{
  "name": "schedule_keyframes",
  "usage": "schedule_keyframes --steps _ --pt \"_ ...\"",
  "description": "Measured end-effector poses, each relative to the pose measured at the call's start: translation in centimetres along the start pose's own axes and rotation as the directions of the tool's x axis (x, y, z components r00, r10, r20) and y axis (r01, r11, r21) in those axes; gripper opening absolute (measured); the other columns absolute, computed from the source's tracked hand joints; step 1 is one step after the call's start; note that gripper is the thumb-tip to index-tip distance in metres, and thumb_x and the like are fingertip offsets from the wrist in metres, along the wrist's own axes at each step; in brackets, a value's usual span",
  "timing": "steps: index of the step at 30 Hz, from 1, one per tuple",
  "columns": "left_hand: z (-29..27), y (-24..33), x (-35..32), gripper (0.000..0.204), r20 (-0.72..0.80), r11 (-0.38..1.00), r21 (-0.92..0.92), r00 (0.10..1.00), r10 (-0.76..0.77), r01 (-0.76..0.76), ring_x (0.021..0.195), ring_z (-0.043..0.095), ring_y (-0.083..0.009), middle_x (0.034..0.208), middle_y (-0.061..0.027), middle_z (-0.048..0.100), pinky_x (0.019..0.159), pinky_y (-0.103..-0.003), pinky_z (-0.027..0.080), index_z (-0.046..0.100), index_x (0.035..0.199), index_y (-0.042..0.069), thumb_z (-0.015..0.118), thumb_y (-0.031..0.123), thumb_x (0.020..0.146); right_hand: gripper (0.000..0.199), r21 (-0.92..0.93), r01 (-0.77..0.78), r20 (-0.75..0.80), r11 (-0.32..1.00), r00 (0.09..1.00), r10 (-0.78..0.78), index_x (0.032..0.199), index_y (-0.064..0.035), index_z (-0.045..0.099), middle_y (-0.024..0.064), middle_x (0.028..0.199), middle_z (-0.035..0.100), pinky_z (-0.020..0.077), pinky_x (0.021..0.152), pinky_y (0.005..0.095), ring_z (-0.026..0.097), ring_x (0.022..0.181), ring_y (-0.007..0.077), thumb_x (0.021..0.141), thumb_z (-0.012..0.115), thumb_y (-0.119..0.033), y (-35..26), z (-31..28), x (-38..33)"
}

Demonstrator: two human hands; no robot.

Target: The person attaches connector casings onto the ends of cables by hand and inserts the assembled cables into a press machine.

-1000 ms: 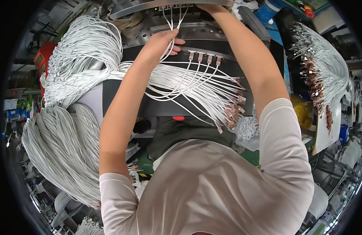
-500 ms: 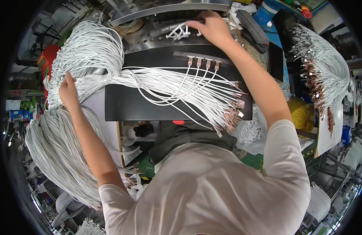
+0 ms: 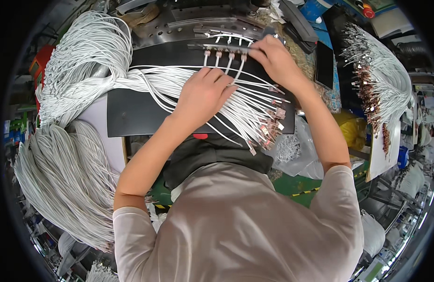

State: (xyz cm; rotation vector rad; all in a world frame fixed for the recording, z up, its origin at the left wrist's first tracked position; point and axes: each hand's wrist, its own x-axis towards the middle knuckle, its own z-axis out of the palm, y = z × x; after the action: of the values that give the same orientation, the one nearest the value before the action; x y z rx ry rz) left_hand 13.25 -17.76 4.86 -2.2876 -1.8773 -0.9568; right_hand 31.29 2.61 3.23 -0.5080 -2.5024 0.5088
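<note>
Head view, looking down over the person's shoulders at a crowded workbench. Left hand (image 3: 203, 96) lay palm-down on a fan of thin white cables (image 3: 245, 105) spread across a black mat (image 3: 132, 117); fingers extended and slightly spread, pressing on the strands, not closed around any of them. Right hand (image 3: 273, 58) reached further forward to a long metal fixture bar (image 3: 221, 46) at the far edge of the mat. Its fingers were curled down onto the bar's right end, pinching there; whether they gripped the bar itself or a cable end could not be told.

Four cable ends (image 3: 224, 56) hung plugged in a row under the bar, just left of the right hand, their leads curving back under the left fingers. The loose ends of the fan, with small metal connectors (image 3: 271, 127), gathered at the mat's right edge, near the right forearm.

To the left, a thick bundle of white cable (image 3: 81, 51) looped over the bench and fed into the fan. A second, larger bundle (image 3: 57, 178) draped down at the lower left, well apart from both hands. At the far right another sheaf of cables with brownish connectors (image 3: 376, 80) hung over a stand. A yellow bag (image 3: 351, 129) sat beside the right elbow.
</note>
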Motion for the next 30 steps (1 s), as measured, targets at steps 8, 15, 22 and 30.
schedule_keyframes --steps 8,15,22,30 --pt "-2.6 -3.3 3.6 0.027 0.116 0.949 0.239 0.964 -0.239 0.206 0.086 0.069 -0.0329 0.086 -0.0131 0.070 0.074 -0.044 0.057 0.071 0.086 0.004 0.068 0.028 0.098 0.031 0.160 0.063 -0.438 0.985 0.899 0.014 0.122 -0.0004 0.068 0.0270 0.131 0.065 0.0453 0.104 0.0483 0.059 0.124 0.0453 0.104 0.058 -0.024 3.6 5.2 14.0" --pt "-2.6 -10.0 13.1 0.041 0.273 0.884 0.230 0.845 -0.460 0.407 0.110 0.070 -0.0400 0.109 -0.0275 0.073 0.098 -0.050 0.053 0.077 0.111 0.003 0.062 0.037 0.092 0.038 -0.080 -0.121 -0.321 0.989 0.943 0.090 0.125 0.0012 0.066 0.0285 0.130 0.065 0.0458 0.105 0.0484 0.060 0.124 0.0449 0.103 0.058 -0.029 6.0 6.0 20.8" --pt "0.0 -15.1 13.9 0.055 0.015 0.871 0.121 0.876 -0.482 0.477 0.101 0.071 -0.0450 0.099 -0.0303 0.073 0.096 -0.051 0.054 0.077 0.101 -0.004 0.052 0.045 0.100 0.046 -0.144 -0.002 -0.262 0.990 0.964 -0.036 0.128 0.0029 0.065 0.0301 0.129 0.065 0.0462 0.105 0.0485 0.061 0.123 0.0445 0.102 0.059 -0.035 2.9 5.5 18.0" --pt "1.8 -18.5 10.7 0.058 -0.206 0.791 0.601 0.978 0.014 0.115 0.142 0.048 -0.0404 0.146 -0.0267 0.057 0.123 -0.047 0.033 0.055 0.143 -0.003 0.060 0.022 0.091 0.052 -0.228 -0.172 0.257 0.958 0.939 0.230 0.136 0.0025 0.061 0.0292 0.135 0.063 0.0440 0.111 0.0501 0.058 0.128 0.0439 0.101 0.058 -0.036 -2.3 6.8 14.5"
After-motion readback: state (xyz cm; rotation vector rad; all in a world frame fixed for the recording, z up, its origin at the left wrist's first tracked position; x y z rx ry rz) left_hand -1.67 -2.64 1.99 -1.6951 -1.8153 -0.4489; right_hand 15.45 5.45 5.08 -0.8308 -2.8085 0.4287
